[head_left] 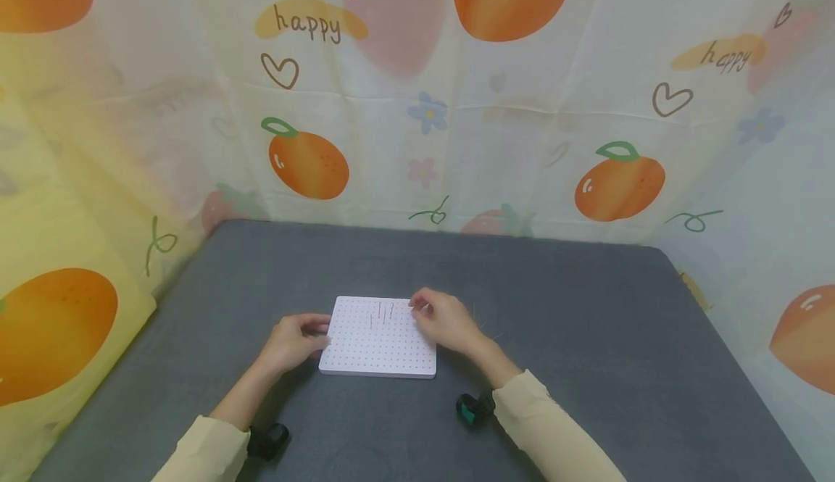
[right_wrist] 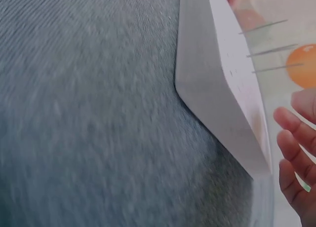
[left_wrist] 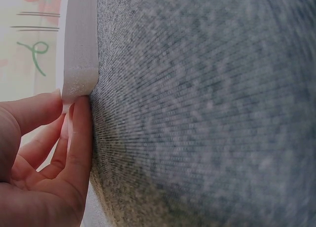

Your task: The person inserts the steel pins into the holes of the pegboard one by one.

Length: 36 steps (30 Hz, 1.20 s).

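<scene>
A white pegboard [head_left: 378,355] with rows of small holes lies on the dark table. Several thin, needle-like pins [head_left: 381,314] stand upright near its far edge. My left hand [head_left: 293,341] grips the board's left edge; in the left wrist view the thumb [left_wrist: 42,111] lies on top and the fingers press against the side. Over the board's far right corner hovers my right hand [head_left: 446,320], its fingers loosely bent. The right wrist view shows those fingertips [right_wrist: 289,143] apart from the standing pins [right_wrist: 274,50], and no thing is visible between them.
More thin pins [head_left: 497,336] lie on the grey table [head_left: 574,366], to the right of the board and partly behind my right hand. A fruit-patterned curtain [head_left: 509,148] hangs behind the table and along its sides. Dark wrist devices [head_left: 267,441] sit at both cuffs.
</scene>
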Each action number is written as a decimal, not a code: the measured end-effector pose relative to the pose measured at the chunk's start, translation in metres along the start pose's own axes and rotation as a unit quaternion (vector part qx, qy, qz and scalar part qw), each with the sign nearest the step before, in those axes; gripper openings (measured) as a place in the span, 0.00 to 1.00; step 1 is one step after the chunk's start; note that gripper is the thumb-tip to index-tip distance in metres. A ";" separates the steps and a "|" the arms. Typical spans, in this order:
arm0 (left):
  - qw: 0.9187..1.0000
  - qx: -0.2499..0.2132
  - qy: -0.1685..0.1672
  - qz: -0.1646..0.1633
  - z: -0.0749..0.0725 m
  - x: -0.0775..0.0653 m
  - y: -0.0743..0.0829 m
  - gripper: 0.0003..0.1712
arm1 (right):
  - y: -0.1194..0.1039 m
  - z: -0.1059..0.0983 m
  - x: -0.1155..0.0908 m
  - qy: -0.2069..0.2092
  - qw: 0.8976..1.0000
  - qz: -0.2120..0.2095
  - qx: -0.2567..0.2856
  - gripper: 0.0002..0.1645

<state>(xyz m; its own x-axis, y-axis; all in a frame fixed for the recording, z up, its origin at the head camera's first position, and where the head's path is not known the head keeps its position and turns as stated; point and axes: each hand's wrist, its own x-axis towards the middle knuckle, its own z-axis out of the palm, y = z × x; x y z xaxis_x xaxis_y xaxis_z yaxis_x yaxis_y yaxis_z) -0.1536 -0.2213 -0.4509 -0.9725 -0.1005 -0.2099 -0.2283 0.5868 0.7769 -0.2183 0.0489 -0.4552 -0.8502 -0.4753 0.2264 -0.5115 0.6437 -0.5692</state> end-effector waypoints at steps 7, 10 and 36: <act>1.000 0.000 -0.003 0.000 0.000 0.000 -0.001 0.21 | 0.003 -0.017 -0.006 -0.013 1.000 -0.021 0.006 0.08; 1.000 -0.003 -0.005 0.002 -0.001 0.000 -0.001 0.22 | 0.003 -0.024 -0.010 -0.013 0.999 -0.032 0.000 0.08; 1.000 0.007 0.005 -0.006 0.001 0.001 -0.001 0.22 | 0.041 -0.054 -0.057 0.031 0.999 -0.008 0.022 0.08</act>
<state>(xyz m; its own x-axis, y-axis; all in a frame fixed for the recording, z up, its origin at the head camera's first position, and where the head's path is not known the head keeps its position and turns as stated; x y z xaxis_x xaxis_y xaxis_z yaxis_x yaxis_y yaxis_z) -0.1546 -0.2211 -0.4526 -0.9702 -0.1147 -0.2133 -0.2390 0.5968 0.7660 -0.1974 0.1349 -0.4494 -0.8492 -0.4455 0.2837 -0.5198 0.6095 -0.5987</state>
